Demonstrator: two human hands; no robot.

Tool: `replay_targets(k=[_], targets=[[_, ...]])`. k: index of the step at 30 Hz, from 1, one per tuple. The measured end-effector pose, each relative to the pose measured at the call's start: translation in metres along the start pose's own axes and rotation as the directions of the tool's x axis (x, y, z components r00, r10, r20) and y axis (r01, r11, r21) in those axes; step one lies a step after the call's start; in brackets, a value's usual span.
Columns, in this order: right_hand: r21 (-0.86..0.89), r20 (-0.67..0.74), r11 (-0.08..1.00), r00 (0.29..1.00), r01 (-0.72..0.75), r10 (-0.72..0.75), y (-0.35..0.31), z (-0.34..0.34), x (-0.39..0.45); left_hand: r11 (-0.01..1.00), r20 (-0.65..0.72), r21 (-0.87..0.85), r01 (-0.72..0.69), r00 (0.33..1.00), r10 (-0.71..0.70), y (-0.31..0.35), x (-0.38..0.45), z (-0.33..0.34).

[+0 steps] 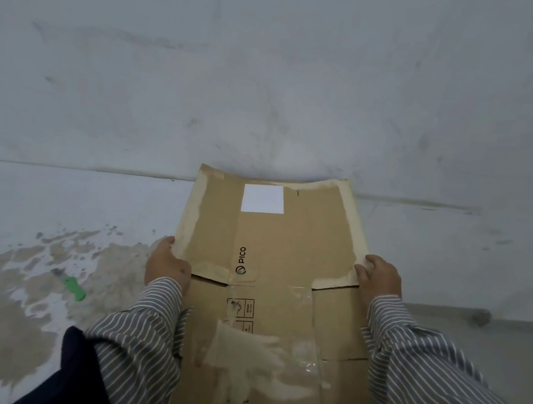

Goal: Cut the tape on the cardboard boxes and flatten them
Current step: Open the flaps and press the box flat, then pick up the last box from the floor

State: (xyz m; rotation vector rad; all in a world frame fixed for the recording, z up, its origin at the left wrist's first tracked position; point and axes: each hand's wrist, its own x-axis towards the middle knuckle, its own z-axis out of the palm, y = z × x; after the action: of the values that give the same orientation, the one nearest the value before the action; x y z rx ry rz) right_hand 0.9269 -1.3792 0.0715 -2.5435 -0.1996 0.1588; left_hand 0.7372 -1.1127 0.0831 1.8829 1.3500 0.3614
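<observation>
The person is holding a flattened cardboard box [282, 272] out in front of them, long and collapsed, its far end reaching toward the grey wall [277, 66] and lifting slightly above the floor [36, 197]. The left hand [167, 266] is gripping the left edge of the top flaps, fingers curled under the cardboard and thumb on top; the right hand [379, 277] is gripping the right edge the same way, its fingers [371, 262] wrapped over the rim. Both are closed on the box, not spread.

The tape [308, 298] across the middle seam is looking slit already, clear strips wrinkling loose, and the panels are lying one on another, so I would judge the flattening of this box nearly done. A white label [264, 198] is sitting near the far end. To finish well, they should be pressing the creases down evenly from both sides, keeping the two hands level so the flaps do not spring back or twist.

The green-handled cutter [70, 284] is lying on the stained floor to the left, well apart from the box; worth minding when the cardboard is being laid down.
</observation>
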Motion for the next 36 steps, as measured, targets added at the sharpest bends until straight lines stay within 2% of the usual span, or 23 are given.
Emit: replay_targets(k=[4, 6, 8, 10, 11, 13, 14, 16, 22, 27, 30, 32, 36], targets=[[0.015, -0.002, 1.0, 1.0, 0.018, -0.018, 0.002, 0.006, 0.015, 1.0, -0.036, 0.018, -0.009, 0.999, 0.01, -0.005, 0.011, 0.009], [-0.019, 0.045, 1.0, 0.999, 0.014, -0.013, 0.001, 0.008, 0.022, 0.998, -0.037, 0.063, -0.024, 0.999, 0.026, -0.009, 0.015, 0.012], [-0.194, 0.134, 0.98, 0.988, -0.051, 0.078, -0.001, 0.012, 0.023, 0.946, -0.009, 0.308, -0.098, 0.994, 0.106, -0.011, 0.015, 0.017], [-0.394, 0.17, 0.917, 0.976, -0.059, 0.136, -0.007, 0.015, 0.017, 0.783, 0.101, 0.571, -0.246, 0.968, 0.231, -0.009, 0.007, 0.027], [-0.441, 0.17, 0.898, 0.981, -0.005, 0.09, -0.009, 0.02, 0.012, 0.724, 0.177, 0.612, -0.32, 0.947, 0.269, -0.006, 0.0, 0.036], [-0.48, 0.204, 0.851, 0.971, 0.213, -0.128, -0.013, 0.031, -0.001, 0.659, 0.326, 0.6, -0.454, 0.891, 0.317, 0.0, -0.02, 0.057], [-0.49, 0.248, 0.81, 0.942, 0.323, -0.225, -0.015, 0.037, -0.009, 0.636, 0.404, 0.574, -0.515, 0.854, 0.327, 0.003, -0.03, 0.068], [-0.495, 0.324, 0.752, 0.896, 0.435, -0.305, -0.017, 0.046, -0.021, 0.598, 0.527, 0.537, -0.595, 0.79, 0.313, 0.003, -0.046, 0.085], [-0.468, 0.335, 0.778, 0.899, 0.419, -0.282, -0.014, 0.058, -0.023, 0.644, 0.532, 0.506, -0.573, 0.796, 0.29, -0.005, -0.046, 0.093], [-0.565, 0.304, 0.71, 0.906, 0.42, -0.294, -0.022, 0.055, -0.027, 0.67, 0.545, 0.475, -0.571, 0.788, 0.286, -0.003, -0.045, 0.084], [-0.596, 0.281, 0.702, 0.92, 0.391, -0.274, -0.042, 0.054, -0.032, 0.711, 0.508, 0.449, -0.541, 0.809, 0.295, -0.005, -0.04, 0.065], [-0.565, 0.296, 0.701, 0.9, 0.435, -0.32, -0.061, 0.058, -0.038, 0.726, 0.478, 0.448, -0.521, 0.826, 0.298, -0.009, -0.035, 0.044], [-0.465, 0.389, 0.658, 0.804, 0.593, -0.45, -0.115, 0.083, -0.06, 0.733, 0.372, 0.502, -0.459, 0.88, 0.296, -0.035, -0.019, -0.012]])
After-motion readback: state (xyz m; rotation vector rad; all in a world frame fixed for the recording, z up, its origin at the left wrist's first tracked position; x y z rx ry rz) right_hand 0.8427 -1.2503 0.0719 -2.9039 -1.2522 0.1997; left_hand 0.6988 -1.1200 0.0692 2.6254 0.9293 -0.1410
